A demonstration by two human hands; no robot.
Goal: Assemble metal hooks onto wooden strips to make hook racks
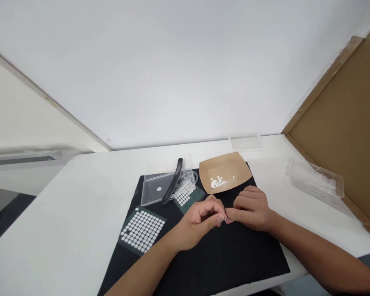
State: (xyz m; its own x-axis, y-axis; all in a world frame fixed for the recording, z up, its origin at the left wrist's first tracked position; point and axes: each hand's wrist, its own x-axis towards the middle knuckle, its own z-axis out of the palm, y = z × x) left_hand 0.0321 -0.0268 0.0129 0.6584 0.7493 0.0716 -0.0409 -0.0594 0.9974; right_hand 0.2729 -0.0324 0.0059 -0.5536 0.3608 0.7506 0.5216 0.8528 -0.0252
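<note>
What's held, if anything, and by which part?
A tiny pale piece, shape unclear, seems held where left hand and right hand meet; by which part cannot be told.

Setting: indoor workstation, small-parts type; whether home or workshop cannot be determined. Evidence: white surface set against a plain wall, black mat laid on it, brown tray with small white pieces, clear boxes, dotted sheets, cardboard panel standing at the right end.

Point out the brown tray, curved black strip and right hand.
Brown tray [222,167]: head view, bare inner floor.
Curved black strip [174,181]: head view, mid-length.
Right hand [253,209]: head view, middle of hand.
</note>
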